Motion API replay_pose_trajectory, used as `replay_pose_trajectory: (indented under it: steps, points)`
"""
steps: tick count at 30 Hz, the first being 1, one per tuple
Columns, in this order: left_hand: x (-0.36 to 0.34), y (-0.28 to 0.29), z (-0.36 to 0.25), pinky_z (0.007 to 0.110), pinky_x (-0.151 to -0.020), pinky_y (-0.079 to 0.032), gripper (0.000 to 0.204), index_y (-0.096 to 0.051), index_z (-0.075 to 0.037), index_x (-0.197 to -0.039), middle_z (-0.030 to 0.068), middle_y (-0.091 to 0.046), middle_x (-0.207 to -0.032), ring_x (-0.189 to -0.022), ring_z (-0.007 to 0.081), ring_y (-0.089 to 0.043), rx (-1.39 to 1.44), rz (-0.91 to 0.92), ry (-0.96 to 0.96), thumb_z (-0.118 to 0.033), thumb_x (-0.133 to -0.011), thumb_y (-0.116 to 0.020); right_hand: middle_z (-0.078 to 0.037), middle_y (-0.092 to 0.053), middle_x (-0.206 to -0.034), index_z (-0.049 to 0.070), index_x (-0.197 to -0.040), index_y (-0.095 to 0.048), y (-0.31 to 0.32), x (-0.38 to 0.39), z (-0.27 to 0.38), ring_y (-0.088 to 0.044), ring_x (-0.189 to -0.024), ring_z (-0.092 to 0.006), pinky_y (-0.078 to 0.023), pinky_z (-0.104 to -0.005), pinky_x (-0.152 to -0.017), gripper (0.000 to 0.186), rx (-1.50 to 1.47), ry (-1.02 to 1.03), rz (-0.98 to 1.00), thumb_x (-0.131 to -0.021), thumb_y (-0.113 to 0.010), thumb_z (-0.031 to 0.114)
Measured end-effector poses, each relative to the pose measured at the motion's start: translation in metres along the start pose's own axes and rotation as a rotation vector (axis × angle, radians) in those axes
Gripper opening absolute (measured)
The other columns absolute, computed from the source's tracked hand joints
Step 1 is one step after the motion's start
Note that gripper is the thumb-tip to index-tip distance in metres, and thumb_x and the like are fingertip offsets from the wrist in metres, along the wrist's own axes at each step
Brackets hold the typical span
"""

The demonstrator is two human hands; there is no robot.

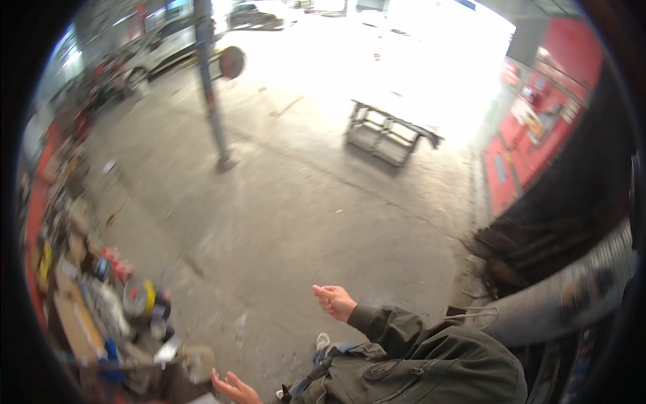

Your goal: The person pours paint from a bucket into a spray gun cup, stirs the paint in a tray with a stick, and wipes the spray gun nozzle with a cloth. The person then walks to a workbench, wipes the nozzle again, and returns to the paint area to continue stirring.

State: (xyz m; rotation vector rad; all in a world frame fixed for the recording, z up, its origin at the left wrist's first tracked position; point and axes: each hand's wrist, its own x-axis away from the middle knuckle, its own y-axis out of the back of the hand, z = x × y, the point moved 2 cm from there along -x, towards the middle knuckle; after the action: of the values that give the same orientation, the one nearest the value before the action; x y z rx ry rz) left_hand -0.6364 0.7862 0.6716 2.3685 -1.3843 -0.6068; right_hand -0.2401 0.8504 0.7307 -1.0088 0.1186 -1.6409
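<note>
My right hand [335, 301] is held out in front of my dark green jacket [404, 367], over the concrete floor. Its fingers are curled together, and no object shows in them. At the lower edge my left hand [235, 388] has its fingers apart and holds nothing. Nearest to it are a pale container [198, 363] and a cluttered heap along the left side. In that heap are a yellow-and-grey round can [138, 297], a cardboard piece [75, 316] and a blue item [112, 360] too blurred to name. Neither hand touches any of these.
A dark metal-framed workbench [387, 131] stands ahead, and a blue post [212, 101] rises to its left. On the right are a red tool panel [528, 138] and a large grey cylinder [565, 296]. A white car [168, 47] is parked at the far left.
</note>
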Motion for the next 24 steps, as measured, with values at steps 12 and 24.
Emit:
replay_pose_trajectory:
  steps: [12, 24]
  points:
    - [-0.096, -0.428, -0.236, 0.039, -0.096, -0.042, 0.039, -0.044, -0.001, -0.136, 0.0146, -0.047, -0.134, -0.123, 0.0272, -0.046, 0.228, 0.588, -0.219, -0.019, -0.101, -0.047, 0.006, -0.027, -0.054, 0.018, -0.068, -0.037, 0.284, 0.021, 0.215, -0.026, -0.043, -0.0072, -0.019, -0.0255, -0.039, 0.040, -0.519, 0.476, -0.564, -0.101, -0.054, 0.033]
    - [-0.002, -0.831, -0.547, 0.028, -0.051, -0.049, 0.025, -0.066, 0.002, -0.089, 0.0071, -0.063, -0.055, -0.051, 0.0140, -0.063, 0.333, 1.342, -0.504, -0.020, -0.098, -0.059, 0.005, -0.034, -0.057, 0.011, -0.090, -0.057, 0.481, 0.054, 0.348, -0.031, -0.046, -0.0075, -0.024, -0.0232, -0.042, 0.024, -0.915, 0.855, -0.965, -0.102, -0.054, 0.031]
